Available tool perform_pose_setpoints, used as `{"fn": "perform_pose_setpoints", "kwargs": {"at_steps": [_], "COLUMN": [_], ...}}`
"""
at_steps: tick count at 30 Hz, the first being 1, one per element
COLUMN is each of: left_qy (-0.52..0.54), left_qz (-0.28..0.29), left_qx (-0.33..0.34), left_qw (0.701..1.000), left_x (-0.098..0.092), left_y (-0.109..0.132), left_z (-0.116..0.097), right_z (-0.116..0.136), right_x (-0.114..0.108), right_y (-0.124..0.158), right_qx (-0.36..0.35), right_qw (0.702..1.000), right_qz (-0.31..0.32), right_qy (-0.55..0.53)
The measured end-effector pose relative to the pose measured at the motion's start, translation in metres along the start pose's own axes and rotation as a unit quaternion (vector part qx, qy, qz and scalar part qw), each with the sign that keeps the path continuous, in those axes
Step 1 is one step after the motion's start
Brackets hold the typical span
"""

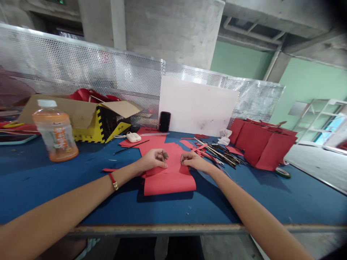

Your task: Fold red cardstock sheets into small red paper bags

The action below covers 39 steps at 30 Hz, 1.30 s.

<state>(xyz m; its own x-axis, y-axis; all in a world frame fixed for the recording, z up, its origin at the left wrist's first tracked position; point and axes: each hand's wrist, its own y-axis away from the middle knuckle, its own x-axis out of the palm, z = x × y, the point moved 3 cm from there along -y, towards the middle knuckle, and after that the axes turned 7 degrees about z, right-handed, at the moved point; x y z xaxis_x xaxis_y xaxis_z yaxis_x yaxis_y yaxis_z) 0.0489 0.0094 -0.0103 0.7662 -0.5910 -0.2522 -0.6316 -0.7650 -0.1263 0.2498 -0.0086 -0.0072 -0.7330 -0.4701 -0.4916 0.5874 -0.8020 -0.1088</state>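
Note:
A sheet of red paper (169, 183) lies on the blue table in front of me, its near end curled over into a loose roll. On its left side, my left hand (155, 160) is closed with bent fingers, the thumb against the paper; a brownish covering shows on one fingertip. My right hand (195, 161) pinches at the right side of the same sheet, fingertips close together. The exact grip of both hands is partly hidden by the fingers. More red paper (154, 140) lies flat just beyond the hands.
Thin sticks (221, 155) and paper strips lie to the right, before red paper bags (267, 144) and a tape roll (282, 172). At left stand a drink bottle (55, 133) and an open carton (84, 124). A phone (164, 121) leans upright; a white earphone case (133, 137) lies nearby.

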Motion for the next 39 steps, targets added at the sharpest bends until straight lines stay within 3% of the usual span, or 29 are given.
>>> {"fn": "perform_pose_setpoints", "kwargs": {"at_steps": [13,19,23,30,34,39], "left_qy": [0.002,0.009,0.019,0.015,-0.003,-0.010], "left_qz": [-0.012,-0.035,-0.051,-0.054,0.011,0.062], "left_qx": [-0.010,-0.016,-0.022,-0.035,-0.038,-0.024], "left_qw": [1.000,0.999,0.998,0.998,0.999,0.998], "left_x": [-0.002,-0.008,-0.006,0.001,0.005,0.012], "left_y": [-0.002,0.001,0.004,0.008,0.006,0.004], "left_z": [0.008,0.004,0.000,-0.005,-0.001,0.006], "right_z": [-0.007,-0.012,-0.004,0.006,0.008,0.017], "right_x": [-0.006,-0.017,-0.013,0.007,0.010,0.027], "right_y": [0.003,0.003,0.004,0.000,0.001,0.004], "right_qx": [0.042,0.050,0.046,-0.038,-0.054,-0.024], "right_qw": [0.999,0.997,0.995,0.999,0.998,0.994], "right_qz": [-0.007,-0.064,-0.090,-0.021,0.016,0.109], "right_qy": [0.004,0.002,-0.018,0.005,0.012,0.017]}}
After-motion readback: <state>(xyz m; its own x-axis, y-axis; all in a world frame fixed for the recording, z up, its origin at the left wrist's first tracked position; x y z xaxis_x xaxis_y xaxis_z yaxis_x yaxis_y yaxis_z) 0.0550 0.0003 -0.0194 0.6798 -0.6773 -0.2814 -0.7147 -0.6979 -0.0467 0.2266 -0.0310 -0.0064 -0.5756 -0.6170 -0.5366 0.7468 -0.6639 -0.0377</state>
